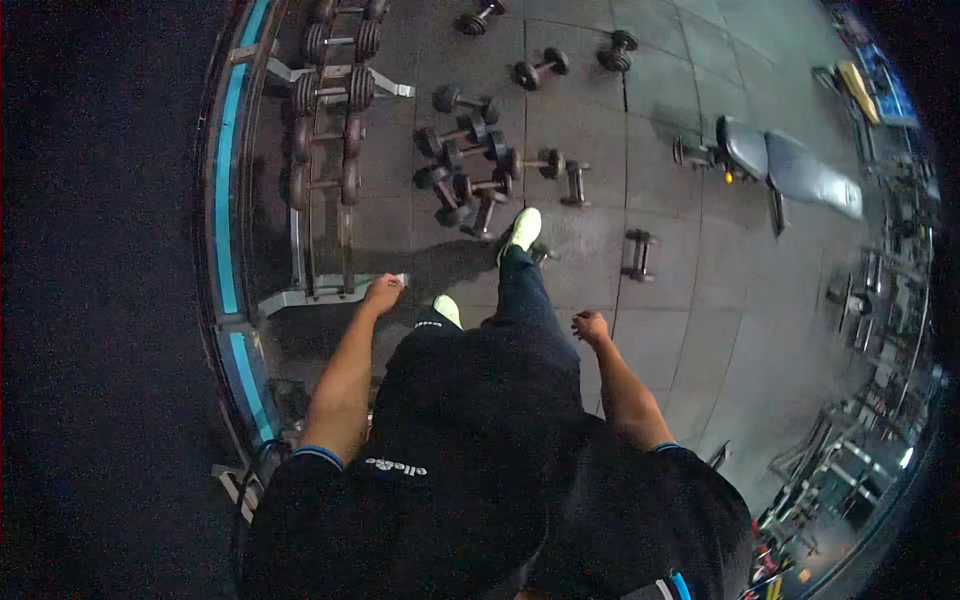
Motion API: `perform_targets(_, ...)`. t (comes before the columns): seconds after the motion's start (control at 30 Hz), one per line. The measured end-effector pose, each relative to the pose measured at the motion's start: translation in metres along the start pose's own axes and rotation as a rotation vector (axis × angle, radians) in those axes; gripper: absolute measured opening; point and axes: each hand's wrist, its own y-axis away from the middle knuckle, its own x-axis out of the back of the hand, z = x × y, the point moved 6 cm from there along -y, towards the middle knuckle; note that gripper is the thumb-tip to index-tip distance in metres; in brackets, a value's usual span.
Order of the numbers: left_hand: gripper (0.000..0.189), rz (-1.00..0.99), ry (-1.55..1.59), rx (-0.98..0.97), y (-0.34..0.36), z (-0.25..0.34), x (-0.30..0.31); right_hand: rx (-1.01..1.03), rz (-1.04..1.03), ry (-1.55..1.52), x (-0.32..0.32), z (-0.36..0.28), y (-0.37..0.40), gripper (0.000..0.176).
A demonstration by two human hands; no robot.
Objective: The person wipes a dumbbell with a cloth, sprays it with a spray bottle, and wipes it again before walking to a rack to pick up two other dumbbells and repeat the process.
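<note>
My left hand [383, 294] hangs out in front of my body with its fingers curled in. No object shows in it, and it overlaps the metal foot of the dumbbell rack [325, 291] in this view. My right hand [590, 327] is loosely bent over the floor, its fingers a little apart and holding nothing. Ahead of my feet, a cluster of black dumbbells [484, 187] lies scattered on the mats. A small dumbbell [541, 254] is right beside my forward shoe [525, 228]. Another dumbbell [640, 255] rests farther right.
Along the left, the rack carries several dumbbells [333, 90] near a blue strip [230, 180]. A padded bench [790, 165] stands at the right, with gym machines [850, 450] along the far right edge. More dumbbells [541, 69] lie on the tiled floor [575, 140] farther ahead.
</note>
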Motion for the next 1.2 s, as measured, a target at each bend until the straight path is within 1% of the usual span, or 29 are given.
perform_targets(0.07,0.034,0.072,0.008,-0.044,-0.012,0.020,-0.006,0.002,-0.065,0.174,0.012,-0.037,-0.053,0.031)
perform_targets(0.1,0.032,0.063,0.001,-0.032,-0.008,0.053,-0.002,0.308,-0.120,0.490,0.015,-0.066,-0.081,0.029)
perform_targets(0.13,0.031,0.055,0.001,-0.019,0.000,0.089,0.006,0.634,-0.073,0.794,0.020,-0.094,-0.104,0.028)
perform_targets(0.17,0.030,0.057,0.089,-0.080,-0.037,0.068,-0.017,0.802,-0.004,0.932,0.028,-0.128,-0.123,0.027)
perform_targets(0.2,0.032,0.078,0.064,-0.126,-0.036,0.100,-0.011,0.971,0.073,1.068,0.034,-0.165,-0.140,0.027)
perform_targets(0.27,0.034,0.004,0.204,-0.089,-0.064,0.117,-0.028,0.645,0.046,0.906,0.054,-0.233,-0.181,0.025)
perform_targets(0.3,0.034,0.000,0.210,-0.119,-0.085,0.111,-0.044,0.479,0.031,0.819,0.052,-0.257,-0.205,0.024)
perform_targets(0.33,0.033,-0.003,0.219,-0.149,-0.107,0.105,-0.064,0.508,0.020,0.887,0.043,-0.276,-0.239,0.024)
perform_targets(0.37,0.031,0.040,0.255,-0.188,-0.119,0.111,-0.075,0.538,0.009,0.956,0.035,-0.293,-0.279,0.025)
perform_targets(0.4,0.029,-0.049,0.330,-0.104,-0.126,0.126,-0.081,0.558,-0.013,1.023,0.021,-0.297,-0.309,0.026)
perform_targets(0.47,0.027,-0.122,0.435,-0.202,-0.156,0.125,-0.109,0.510,-0.012,0.930,-0.003,-0.345,-0.351,0.030)
perform_targets(0.53,0.027,-0.122,0.386,-0.107,-0.183,0.107,-0.147,0.566,0.013,0.878,-0.048,-0.338,-0.439,0.036)
perform_targets(0.6,0.028,-0.140,0.355,-0.043,-0.202,0.089,-0.175,0.448,-0.062,0.810,-0.091,-0.381,-0.462,0.037)
perform_targets(0.67,0.030,-0.158,0.346,-0.024,-0.212,0.096,-0.169,0.469,-0.139,1.010,-0.142,-0.393,-0.504,0.038)
perform_targets(0.7,0.033,-0.205,0.365,0.019,-0.218,0.094,-0.169,0.652,-0.105,1.129,-0.173,-0.361,-0.563,0.043)
perform_targets(0.73,0.035,-0.230,0.207,-0.019,-0.226,0.097,-0.164,0.843,-0.066,1.243,-0.203,-0.324,-0.611,0.048)
perform_targets(0.8,0.037,-0.284,-0.105,-0.107,-0.237,0.104,-0.154,0.791,0.014,1.160,-0.213,-0.356,-0.613,0.057)
perform_targets(0.83,0.040,-0.288,-0.133,-0.167,-0.245,0.118,-0.141,0.835,0.038,1.202,-0.224,-0.366,-0.617,0.057)
perform_targets(0.9,0.042,-0.269,0.049,-0.145,-0.262,0.137,-0.123,0.935,0.094,1.288,-0.245,-0.381,-0.636,0.058)
perform_targets(0.93,0.043,-0.257,0.136,-0.135,-0.270,0.144,-0.115,0.954,0.107,1.369,-0.255,-0.369,-0.661,0.053)
perform_targets(1.0,0.042,-0.249,0.174,-0.195,-0.275,0.161,-0.102,0.996,0.131,1.523,-0.277,-0.336,-0.705,0.044)
perform_targets(1.03,0.042,-0.243,0.191,-0.225,-0.277,0.164,-0.096,0.904,0.100,1.429,-0.277,-0.350,-0.700,0.033)
perform_targets(1.1,0.042,-0.269,0.159,-0.230,-0.280,0.161,-0.090,0.684,-0.030,1.331,-0.280,-0.367,-0.714,0.026)
perform_targets(1.13,0.041,-0.282,0.145,-0.231,-0.280,0.160,-0.087,0.575,-0.095,1.280,-0.285,-0.361,-0.727,0.023)
perform_targets(1.17,0.041,-0.273,0.129,-0.227,-0.282,0.159,-0.082,0.642,0.054,1.288,-0.291,-0.363,-0.730,0.017)
perform_targets(1.2,0.041,-0.256,0.135,-0.237,-0.282,0.158,-0.078,0.610,0.034,1.254,-0.292,-0.355,-0.732,0.018)
